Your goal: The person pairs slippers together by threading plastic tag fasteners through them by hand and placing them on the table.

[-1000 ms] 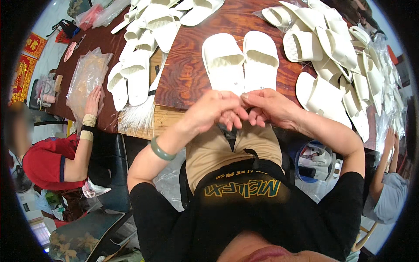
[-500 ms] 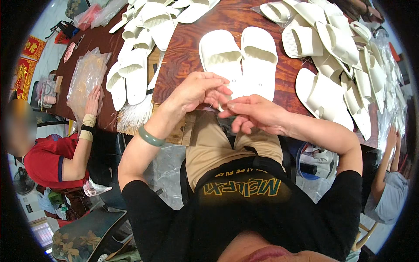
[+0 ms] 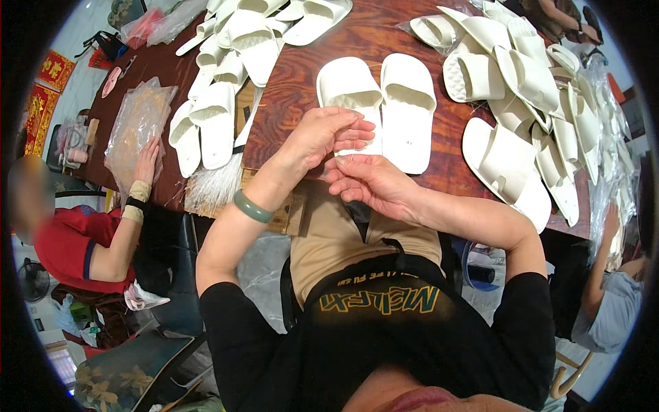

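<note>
A pair of white slide slippers lies side by side on the wooden table before me, toes pointing away: the left slipper (image 3: 349,75) and the right slipper (image 3: 410,141). My left hand (image 3: 334,136) covers part of the left slipper's heel end, its fingers curled and pinched together. Close below it, my right hand (image 3: 376,184) is also closed in a pinch, its fingertips almost meeting the left hand's at the table's near edge. Whatever the fingertips hold is too fine to make out. A bundle of thin white strands (image 3: 214,187) lies left of my left forearm.
Many white slippers are heaped on the right (image 3: 525,79) and at the far left (image 3: 250,41). Another pair (image 3: 214,127) lies beside the strands. A co-worker's hand (image 3: 145,165) rests on clear plastic bags (image 3: 137,113). Another person (image 3: 604,302) sits at the right.
My right hand has moved left and its fingers have drawn together, closer to my left hand. My left hand has shifted slightly right, over the left slipper's heel.
</note>
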Demonstrator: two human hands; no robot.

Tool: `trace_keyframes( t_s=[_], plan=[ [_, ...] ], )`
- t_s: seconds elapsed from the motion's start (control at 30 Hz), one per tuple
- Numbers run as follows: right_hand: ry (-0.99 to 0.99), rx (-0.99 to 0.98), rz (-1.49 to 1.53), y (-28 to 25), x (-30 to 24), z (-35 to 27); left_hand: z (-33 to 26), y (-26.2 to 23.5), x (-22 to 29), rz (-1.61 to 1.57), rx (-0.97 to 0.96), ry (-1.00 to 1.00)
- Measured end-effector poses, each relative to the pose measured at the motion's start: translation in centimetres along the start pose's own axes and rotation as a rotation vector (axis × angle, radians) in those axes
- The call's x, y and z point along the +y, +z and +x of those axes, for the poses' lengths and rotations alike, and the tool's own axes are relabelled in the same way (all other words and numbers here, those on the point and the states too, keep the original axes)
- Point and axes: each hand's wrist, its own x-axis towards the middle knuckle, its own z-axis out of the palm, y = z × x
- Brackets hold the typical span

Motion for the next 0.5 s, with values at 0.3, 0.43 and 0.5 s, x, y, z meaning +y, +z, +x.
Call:
trace_keyframes(
  t_s=[0.3, 0.43, 0.5],
  plan=[
    [0.006, -0.02, -0.033, -0.8, -2.0, 0.8, -2.2, -1.6, 2.8, 0.671, 0.031, 0.093],
    [-0.001, -0.017, -0.033, -1.1, -3.0, 1.9, -0.3, -4.2, 5.1, 0.93, 0.344, 0.199],
    [-0.02, -0.004, -0.015, -1.3, -3.5, 2.3, 1.9, -5.4, 5.5, 1.07, 0.505, 0.262]
  ],
)
